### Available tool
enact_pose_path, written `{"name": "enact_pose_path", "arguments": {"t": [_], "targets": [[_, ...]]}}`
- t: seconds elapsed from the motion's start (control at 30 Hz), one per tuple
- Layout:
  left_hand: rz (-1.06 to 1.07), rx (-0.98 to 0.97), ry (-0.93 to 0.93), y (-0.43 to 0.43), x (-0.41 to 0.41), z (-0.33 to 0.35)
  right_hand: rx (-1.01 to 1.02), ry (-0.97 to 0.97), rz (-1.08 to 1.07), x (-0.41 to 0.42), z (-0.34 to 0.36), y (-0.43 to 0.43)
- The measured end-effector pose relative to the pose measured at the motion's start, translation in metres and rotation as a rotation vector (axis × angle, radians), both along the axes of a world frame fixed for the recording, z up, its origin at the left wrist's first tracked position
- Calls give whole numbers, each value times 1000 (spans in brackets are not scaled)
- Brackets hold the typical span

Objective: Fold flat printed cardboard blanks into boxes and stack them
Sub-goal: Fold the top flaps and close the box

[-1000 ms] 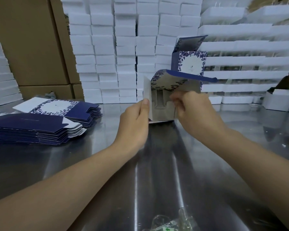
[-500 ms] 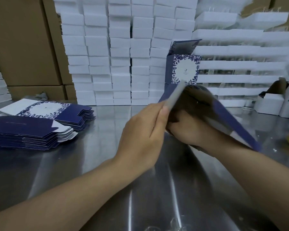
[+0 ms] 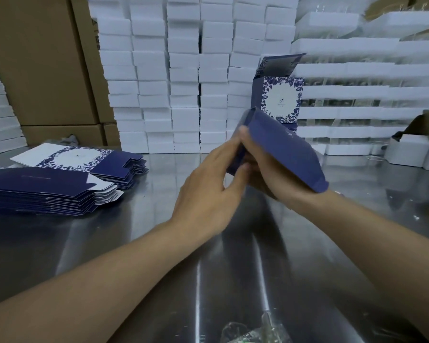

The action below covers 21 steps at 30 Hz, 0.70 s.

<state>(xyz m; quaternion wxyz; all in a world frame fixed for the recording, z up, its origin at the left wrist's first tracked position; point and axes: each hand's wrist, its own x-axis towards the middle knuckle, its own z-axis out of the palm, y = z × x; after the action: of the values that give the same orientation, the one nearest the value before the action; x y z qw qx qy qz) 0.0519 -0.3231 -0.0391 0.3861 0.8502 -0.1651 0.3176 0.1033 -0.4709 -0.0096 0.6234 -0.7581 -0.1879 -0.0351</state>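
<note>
Gripping the dark blue box point(image 3: 282, 149) at centre right of the frame, the left hand point(image 3: 208, 191) pinches its left end while the right hand point(image 3: 273, 177) clasps it from beneath, above the bench point(image 3: 134, 243). Flat blanks point(image 3: 47, 189) lie stacked at left. A finished box point(image 3: 281, 99) stands upright behind.

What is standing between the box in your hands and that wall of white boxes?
A folded blue floral box, top flap up, stands behind the held box in the head view.
</note>
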Motion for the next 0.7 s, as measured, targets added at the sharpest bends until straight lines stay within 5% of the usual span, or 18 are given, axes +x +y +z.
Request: {"name": "enact_pose_path", "arguments": {"t": [0.13,0.23,0.47,0.57,0.7], "targets": [[-24,-140,-27,1,2,0,-142,-179,-103,-9,7,-4],[40,-296,-9,4,6,0,46,-151,-116,-18,11,0],[100,-200,51,10,3,0,145,-64,-214,-18,6,12],[36,-154,-16,10,5,-1,-44,-113,-186,-27,9,10],[14,-251,-22,10,12,-3,44,-87,-110,-31,-1,0]]}}
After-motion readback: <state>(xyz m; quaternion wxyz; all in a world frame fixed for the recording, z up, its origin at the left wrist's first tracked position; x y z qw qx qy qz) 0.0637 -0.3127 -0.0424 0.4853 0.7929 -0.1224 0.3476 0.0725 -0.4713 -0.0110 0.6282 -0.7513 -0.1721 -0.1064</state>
